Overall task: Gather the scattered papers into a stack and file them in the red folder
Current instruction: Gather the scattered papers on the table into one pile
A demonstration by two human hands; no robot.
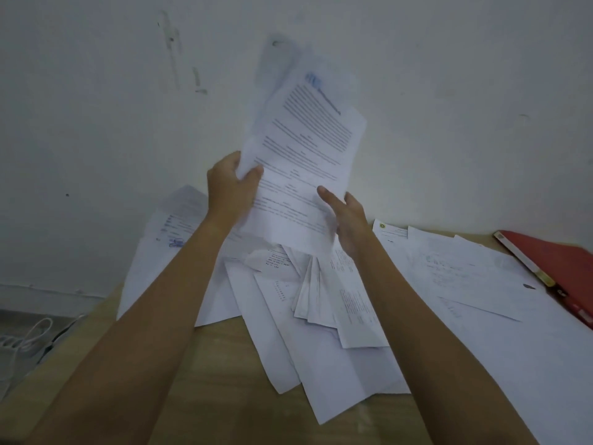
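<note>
Above table (224, 374): sheaf (305, 149) held upright before wall (96, 107).
Left hand (229, 191): pinches sheaf's left edge, thumb in front.
Right hand (351, 223): grips lower right edge, thumb on face.
Papers (324, 316): scattered on table beneath.
Folder (564, 268): red, far right on table.
Writing: printed text, blue heading; unreadable.

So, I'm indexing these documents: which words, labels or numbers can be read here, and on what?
Nothing is legible.
On the held sheets: printed lines, blue header, too blurred.
On the scattered papers: print, blue stamp, too small.
On the red folder: spine label, unreadable.
</note>
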